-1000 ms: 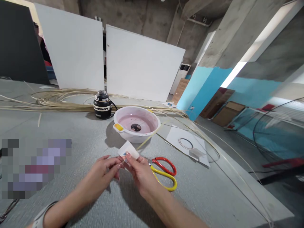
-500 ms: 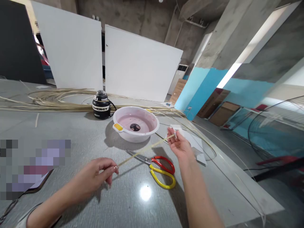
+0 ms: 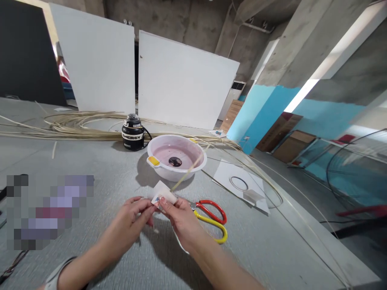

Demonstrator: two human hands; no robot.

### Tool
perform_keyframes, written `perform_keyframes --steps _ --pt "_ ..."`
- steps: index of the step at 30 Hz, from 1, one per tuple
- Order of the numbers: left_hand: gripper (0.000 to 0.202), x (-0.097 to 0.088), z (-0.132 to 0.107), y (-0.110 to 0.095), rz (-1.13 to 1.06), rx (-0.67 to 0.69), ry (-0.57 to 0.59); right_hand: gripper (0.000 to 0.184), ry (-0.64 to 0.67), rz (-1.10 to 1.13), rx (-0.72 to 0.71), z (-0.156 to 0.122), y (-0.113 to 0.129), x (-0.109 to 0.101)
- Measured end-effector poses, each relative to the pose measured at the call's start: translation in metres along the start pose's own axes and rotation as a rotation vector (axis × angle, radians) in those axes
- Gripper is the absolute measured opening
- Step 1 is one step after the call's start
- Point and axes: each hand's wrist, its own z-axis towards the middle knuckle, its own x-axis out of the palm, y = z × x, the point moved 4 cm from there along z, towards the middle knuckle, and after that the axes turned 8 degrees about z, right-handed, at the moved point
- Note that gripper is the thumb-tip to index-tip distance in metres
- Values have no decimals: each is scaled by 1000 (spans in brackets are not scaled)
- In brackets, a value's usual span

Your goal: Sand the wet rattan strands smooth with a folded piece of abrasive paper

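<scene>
My left hand [image 3: 136,215] is closed near one end of a thin pale cane strip [image 3: 191,172], its fingertips touching my right hand's. My right hand [image 3: 185,221] pinches a small piece of white paper [image 3: 163,189] with a coloured print, folded about the strip. From the paper the strip slants up and right, passing in front of the basin. Below my right hand lie scissors [image 3: 225,213] with one red and one yellow handle; their blades are mostly hidden behind the hand. The white basin [image 3: 163,173] holds pinkish water and a dark round spot.
A black jar [image 3: 133,139] marked ENERGY stands left of the basin. Behind it lies a large coil of cane strips [image 3: 78,129]. White sheets [image 3: 256,187] with a ring on them lie at right. A blurred-out item [image 3: 60,213] is at left.
My right hand has come left and down to my left hand, bringing the paper onto the near part of the strip. The strip's far end now points up freely. The view has shifted slightly.
</scene>
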Motion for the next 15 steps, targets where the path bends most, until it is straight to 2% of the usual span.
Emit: perform_keyframes --steps 3,6,8,10,13,15 --pt "41 3 0 -2 12 35 72 24 -45 52 -16 4 -2 -6" --pt "38 2 0 -2 4 15 159 23 -127 166 -31 17 16 -27" --pt "35 0 -3 -3 7 19 201 16 -259 239 -86 28 42 -56" --pt "33 -5 -7 -2 18 38 242 10 -467 290 -159 33 76 -96" --pt "35 -19 -13 5 21 26 307 20 -655 321 -288 28 130 -151" --pt "38 -31 -13 13 2 -12 286 28 -723 336 -379 19 155 -169"
